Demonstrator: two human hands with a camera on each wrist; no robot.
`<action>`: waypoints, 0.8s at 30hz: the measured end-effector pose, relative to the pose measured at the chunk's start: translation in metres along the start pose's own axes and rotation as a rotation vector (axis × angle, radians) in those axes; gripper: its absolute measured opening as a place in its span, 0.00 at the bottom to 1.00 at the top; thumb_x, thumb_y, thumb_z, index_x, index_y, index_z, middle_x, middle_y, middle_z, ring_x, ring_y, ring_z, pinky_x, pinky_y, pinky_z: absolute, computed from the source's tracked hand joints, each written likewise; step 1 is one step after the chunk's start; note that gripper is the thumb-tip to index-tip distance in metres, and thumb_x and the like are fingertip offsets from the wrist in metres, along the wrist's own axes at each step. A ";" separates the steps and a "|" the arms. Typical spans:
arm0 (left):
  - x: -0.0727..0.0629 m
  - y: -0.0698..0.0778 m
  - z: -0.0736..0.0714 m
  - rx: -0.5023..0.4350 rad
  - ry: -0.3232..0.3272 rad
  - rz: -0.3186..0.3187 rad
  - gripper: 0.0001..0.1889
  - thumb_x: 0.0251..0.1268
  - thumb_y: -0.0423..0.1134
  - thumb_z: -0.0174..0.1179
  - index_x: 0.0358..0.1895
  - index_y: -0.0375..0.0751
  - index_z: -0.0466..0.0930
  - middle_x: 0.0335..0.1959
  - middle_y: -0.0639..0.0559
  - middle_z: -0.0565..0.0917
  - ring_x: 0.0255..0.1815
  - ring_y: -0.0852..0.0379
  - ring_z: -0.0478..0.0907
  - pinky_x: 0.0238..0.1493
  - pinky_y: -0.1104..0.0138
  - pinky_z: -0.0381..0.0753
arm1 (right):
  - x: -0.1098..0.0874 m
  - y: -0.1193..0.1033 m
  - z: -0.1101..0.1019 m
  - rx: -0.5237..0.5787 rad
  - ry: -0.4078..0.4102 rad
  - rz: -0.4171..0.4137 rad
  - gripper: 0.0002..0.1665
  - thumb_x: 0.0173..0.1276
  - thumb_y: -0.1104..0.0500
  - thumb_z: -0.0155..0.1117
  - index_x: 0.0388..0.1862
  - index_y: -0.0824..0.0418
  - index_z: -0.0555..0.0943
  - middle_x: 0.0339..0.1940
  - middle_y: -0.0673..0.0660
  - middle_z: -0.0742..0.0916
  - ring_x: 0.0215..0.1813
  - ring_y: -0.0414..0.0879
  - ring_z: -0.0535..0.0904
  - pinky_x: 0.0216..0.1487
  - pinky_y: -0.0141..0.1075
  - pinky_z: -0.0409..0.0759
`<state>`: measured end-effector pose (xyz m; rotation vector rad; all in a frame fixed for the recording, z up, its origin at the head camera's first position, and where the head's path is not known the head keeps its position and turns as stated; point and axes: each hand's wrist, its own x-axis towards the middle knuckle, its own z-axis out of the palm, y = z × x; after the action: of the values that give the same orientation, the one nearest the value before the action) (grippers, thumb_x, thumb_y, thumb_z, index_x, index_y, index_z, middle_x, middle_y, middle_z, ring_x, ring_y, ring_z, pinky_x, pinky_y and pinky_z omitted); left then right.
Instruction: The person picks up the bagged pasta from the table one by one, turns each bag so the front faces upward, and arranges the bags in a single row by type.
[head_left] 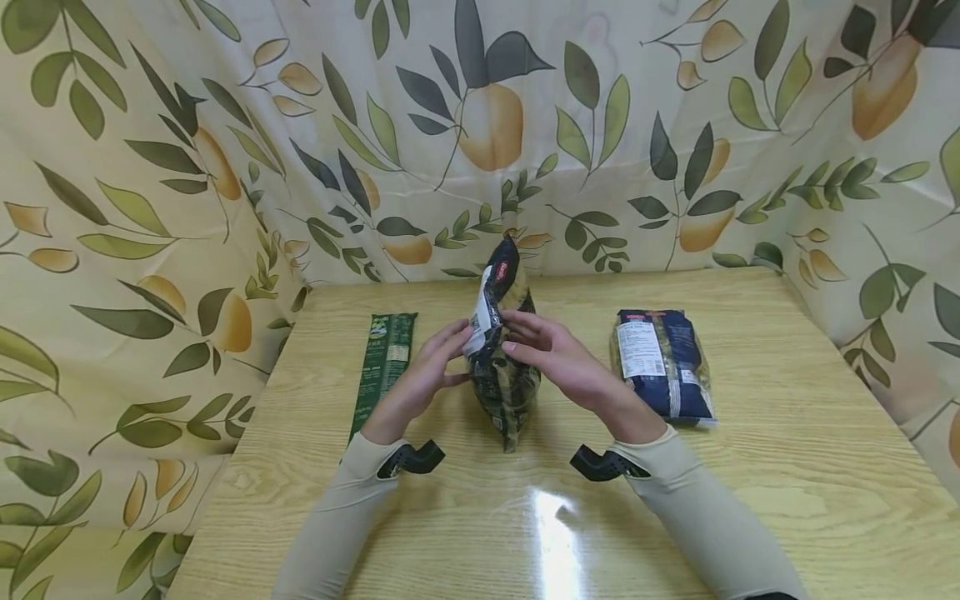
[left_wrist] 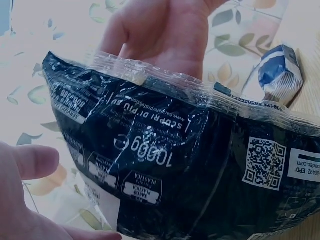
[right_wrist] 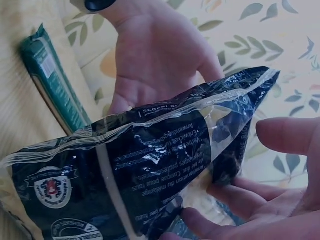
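A dark blue and clear plastic pasta bag (head_left: pixel 504 358), printed 1000g, stands on edge on the table between both hands. My left hand (head_left: pixel 435 360) is at its left side, fingertips against the wrapper. In the left wrist view, the thumb of the left hand (left_wrist: pixel 30 195) stays apart from the bag (left_wrist: pixel 150 145). From the other side my right hand (head_left: pixel 562 358) touches the bag with loosely extended fingers. The right wrist view has the right hand (right_wrist: pixel 270 190) with its thumb raised off the bag (right_wrist: pixel 125 170) and its fingers along the plastic.
To the left lies a long, flat green packet (head_left: pixel 384 367). A second blue and clear bag (head_left: pixel 663 367) with a white label lies to the right. Leaf-and-fruit patterned cloth (head_left: pixel 487 192) hangs behind the wooden table (head_left: pixel 480 533) and at its sides.
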<state>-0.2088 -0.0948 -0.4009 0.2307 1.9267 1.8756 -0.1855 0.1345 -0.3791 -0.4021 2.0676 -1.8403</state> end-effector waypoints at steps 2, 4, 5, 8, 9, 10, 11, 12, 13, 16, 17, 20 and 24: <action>0.000 0.000 -0.001 0.000 0.002 -0.010 0.34 0.83 0.53 0.43 0.83 0.40 0.51 0.82 0.39 0.57 0.83 0.37 0.55 0.75 0.35 0.65 | 0.001 0.002 0.001 -0.008 -0.012 -0.006 0.36 0.82 0.56 0.55 0.83 0.60 0.58 0.84 0.64 0.64 0.86 0.61 0.55 0.84 0.61 0.53; 0.000 -0.001 -0.003 0.005 0.001 -0.013 0.35 0.83 0.53 0.42 0.83 0.40 0.49 0.83 0.40 0.55 0.84 0.37 0.53 0.76 0.34 0.64 | 0.001 0.003 0.002 -0.005 -0.028 -0.016 0.36 0.82 0.56 0.54 0.83 0.61 0.58 0.83 0.64 0.66 0.85 0.61 0.57 0.83 0.61 0.55; 0.001 -0.001 -0.004 0.006 0.001 -0.016 0.35 0.83 0.53 0.42 0.83 0.40 0.49 0.83 0.40 0.55 0.84 0.37 0.52 0.76 0.33 0.63 | 0.001 0.004 0.002 -0.005 -0.035 -0.019 0.35 0.82 0.56 0.54 0.83 0.62 0.59 0.83 0.64 0.66 0.85 0.61 0.57 0.83 0.61 0.55; 0.001 -0.002 -0.005 0.003 0.001 -0.026 0.35 0.83 0.54 0.42 0.83 0.40 0.48 0.84 0.41 0.54 0.85 0.38 0.50 0.76 0.32 0.61 | 0.001 0.007 0.001 0.007 -0.046 -0.030 0.34 0.82 0.57 0.53 0.82 0.64 0.60 0.82 0.65 0.68 0.84 0.62 0.60 0.83 0.62 0.56; 0.002 -0.002 -0.004 0.002 -0.002 -0.026 0.36 0.83 0.54 0.43 0.83 0.40 0.48 0.84 0.41 0.54 0.85 0.38 0.50 0.76 0.32 0.61 | 0.000 0.008 0.000 0.011 -0.046 -0.031 0.33 0.83 0.57 0.53 0.81 0.64 0.61 0.82 0.65 0.68 0.83 0.62 0.60 0.83 0.62 0.56; 0.002 -0.002 -0.004 0.001 -0.002 -0.027 0.36 0.82 0.54 0.44 0.83 0.40 0.49 0.84 0.41 0.55 0.85 0.39 0.50 0.76 0.32 0.61 | 0.000 0.009 0.000 0.015 -0.043 -0.030 0.33 0.83 0.57 0.52 0.81 0.65 0.61 0.81 0.65 0.69 0.83 0.63 0.60 0.82 0.62 0.56; 0.003 -0.002 -0.004 -0.001 -0.002 -0.029 0.36 0.82 0.55 0.44 0.83 0.40 0.49 0.84 0.42 0.55 0.85 0.40 0.50 0.76 0.32 0.61 | 0.000 0.010 -0.002 0.019 -0.037 -0.029 0.32 0.83 0.57 0.52 0.81 0.65 0.62 0.81 0.65 0.69 0.83 0.63 0.60 0.82 0.62 0.56; 0.003 -0.001 -0.003 0.000 -0.002 -0.027 0.37 0.82 0.55 0.45 0.83 0.40 0.49 0.84 0.42 0.55 0.85 0.40 0.51 0.76 0.32 0.61 | 0.000 0.011 -0.003 0.031 -0.029 -0.025 0.32 0.83 0.57 0.52 0.80 0.65 0.62 0.81 0.65 0.69 0.84 0.63 0.60 0.82 0.62 0.56; 0.004 -0.001 -0.003 0.000 -0.003 -0.025 0.38 0.81 0.55 0.46 0.83 0.40 0.49 0.84 0.42 0.55 0.85 0.41 0.51 0.76 0.32 0.61 | -0.001 0.012 -0.004 0.044 -0.019 -0.018 0.31 0.83 0.57 0.52 0.80 0.65 0.63 0.81 0.65 0.69 0.84 0.63 0.59 0.82 0.62 0.56; 0.004 -0.001 -0.003 -0.002 -0.004 -0.026 0.38 0.80 0.55 0.48 0.83 0.39 0.49 0.84 0.41 0.55 0.85 0.41 0.52 0.76 0.32 0.61 | 0.000 0.016 -0.008 0.096 0.003 0.005 0.31 0.83 0.58 0.51 0.80 0.66 0.62 0.81 0.66 0.68 0.84 0.63 0.57 0.82 0.62 0.57; 0.003 -0.001 -0.003 -0.006 -0.001 -0.028 0.39 0.80 0.54 0.48 0.83 0.39 0.48 0.84 0.41 0.55 0.85 0.42 0.52 0.76 0.32 0.61 | 0.000 0.017 -0.010 0.116 0.011 0.013 0.31 0.83 0.58 0.51 0.80 0.66 0.62 0.82 0.66 0.67 0.84 0.63 0.57 0.82 0.62 0.58; 0.002 -0.001 -0.005 -0.023 0.006 -0.030 0.38 0.80 0.53 0.48 0.83 0.38 0.49 0.84 0.41 0.56 0.85 0.41 0.53 0.75 0.31 0.60 | 0.001 0.022 -0.015 0.169 0.035 0.030 0.32 0.83 0.58 0.50 0.80 0.68 0.60 0.82 0.68 0.65 0.84 0.64 0.57 0.81 0.64 0.58; 0.001 -0.003 -0.009 -0.048 0.008 -0.027 0.37 0.80 0.52 0.47 0.83 0.39 0.50 0.82 0.40 0.58 0.84 0.40 0.53 0.75 0.30 0.59 | 0.004 0.032 -0.026 0.255 0.082 0.066 0.32 0.84 0.57 0.49 0.81 0.68 0.58 0.82 0.69 0.62 0.83 0.66 0.56 0.81 0.65 0.58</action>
<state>-0.2127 -0.1030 -0.4041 0.1816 1.8784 1.9050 -0.1996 0.1598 -0.4081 -0.1923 1.8392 -2.0762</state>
